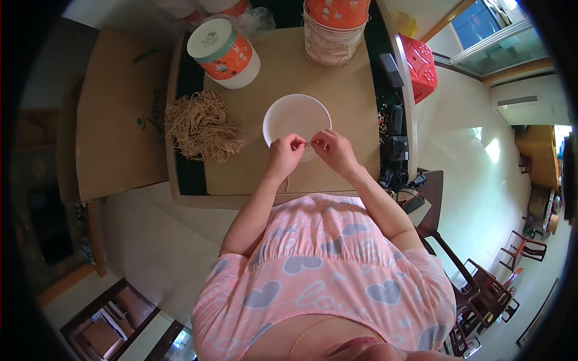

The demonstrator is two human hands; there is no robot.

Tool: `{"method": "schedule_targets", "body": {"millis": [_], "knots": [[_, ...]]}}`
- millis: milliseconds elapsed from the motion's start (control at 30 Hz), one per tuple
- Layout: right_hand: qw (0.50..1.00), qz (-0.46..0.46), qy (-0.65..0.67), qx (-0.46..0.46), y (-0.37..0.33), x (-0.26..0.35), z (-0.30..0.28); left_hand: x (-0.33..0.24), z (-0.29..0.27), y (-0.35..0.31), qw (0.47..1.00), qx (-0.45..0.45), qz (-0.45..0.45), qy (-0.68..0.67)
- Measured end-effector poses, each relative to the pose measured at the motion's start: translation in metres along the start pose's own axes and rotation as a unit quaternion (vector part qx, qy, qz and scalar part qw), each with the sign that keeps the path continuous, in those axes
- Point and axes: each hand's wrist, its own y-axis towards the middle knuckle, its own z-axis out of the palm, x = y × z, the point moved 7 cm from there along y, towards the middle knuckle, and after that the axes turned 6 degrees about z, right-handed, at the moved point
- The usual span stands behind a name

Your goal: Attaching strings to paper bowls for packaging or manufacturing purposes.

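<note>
A white paper tub [296, 115] stands before me on the cardboard-covered table, its mouth facing up. Over its near rim my left hand [285, 157] and my right hand [337, 154] meet, each closed in a pinch on a thin tan cord [309, 144]. Only a short bit of the cord shows between the fingertips. A loose tail hangs below the left hand, toward the table's near edge. To the left lies a tangled heap of the same tan cords [203, 127].
Printed orange-and-white tubs [224, 57] stand at the back left. A tall stack of tubs [335, 45] with cords around it rises at the back. Black power adapters [397, 147] and cables line the right edge. A large cardboard box [123, 114] flanks the left side; a red stool [418, 69] stands right.
</note>
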Motion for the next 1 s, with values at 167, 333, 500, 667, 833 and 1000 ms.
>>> {"method": "schedule_targets", "body": {"millis": [167,333,500,667,833,1000], "knots": [[0.999,-0.012,-0.035,0.007,-0.003,0.004,0.001,-0.003,-0.004,-0.001,1.000,0.004,-0.006,0.026],[0.991,-0.065,-0.101,-0.053,-0.005,0.045,-0.023,0.000,-0.005,-0.002,0.999,0.007,-0.025,0.026],[0.966,-0.079,-0.245,0.012,0.005,0.027,0.007,-0.005,-0.002,-0.001,0.999,0.013,-0.021,0.025],[0.949,-0.048,-0.309,0.049,0.009,0.011,0.017,-0.003,0.000,-0.001,0.999,0.014,-0.022,0.020],[0.962,-0.097,-0.251,0.042,0.005,0.017,0.013,-0.006,0.000,-0.001,0.999,0.021,-0.030,0.032],[0.977,-0.072,-0.202,0.011,0.005,0.019,0.005,-0.007,-0.001,-0.001,0.999,0.020,-0.021,0.035]]}}
